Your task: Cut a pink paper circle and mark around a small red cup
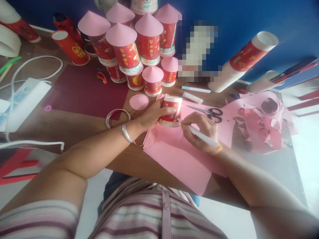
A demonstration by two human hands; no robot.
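My left hand (159, 111) is wrapped around a red and white paper cup (171, 105), steadying it above pink paper sheets (184, 159). In my right hand (203, 131) is a white marker (203, 136) with an orange end, its tip at the cup's lower right side. Scissors with black handles (214, 114) lie just beyond my right hand. A glue stick (192, 98) and a blue and white marker (196, 89) rest behind the cup. A round pink paper disc (139, 102) lies behind my left wrist.
Several stacked red cups with pink cone tops (127, 49) stand at the back. Pink paper scraps (264, 122) pile up on the right, below a tall column of cups (244, 59). A white power strip (27, 99), a tape ring (117, 116) and a maroon sheet (87, 89) are on the left.
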